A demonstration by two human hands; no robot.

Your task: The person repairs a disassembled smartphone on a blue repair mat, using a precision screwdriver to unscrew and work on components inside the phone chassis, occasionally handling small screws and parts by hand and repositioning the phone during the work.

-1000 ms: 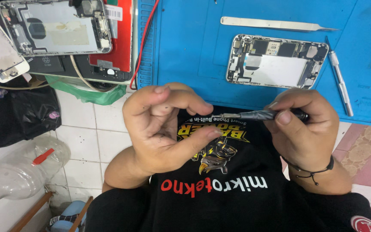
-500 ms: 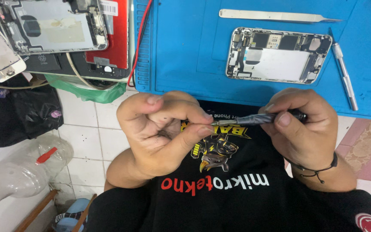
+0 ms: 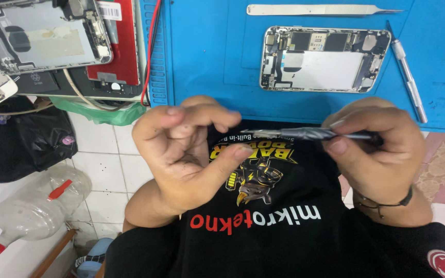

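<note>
While the slim grey metal screwdriver (image 3: 310, 134) is pinched horizontally by the right hand (image 3: 382, 154), its tip is aimed at 9 o'clock toward the loosely curled, empty left hand (image 3: 191, 149).

There is a single view, from a camera worn on the person's head, looking steeply down over the chest and lap. It sits close: the left hand (image 3: 191, 154) and right hand (image 3: 377, 154) fill the middle of the frame, held just above the black shirt (image 3: 263, 226). The top of the frame takes in the near edge of the table, where a blue mat (image 3: 207, 56) lies, with an opened phone (image 3: 324, 59) upon it. At left, the view runs past the table edge down to the tiled floor (image 3: 109, 170), where a plastic bottle (image 3: 37, 206) lies. No second view shares the scene.
</note>
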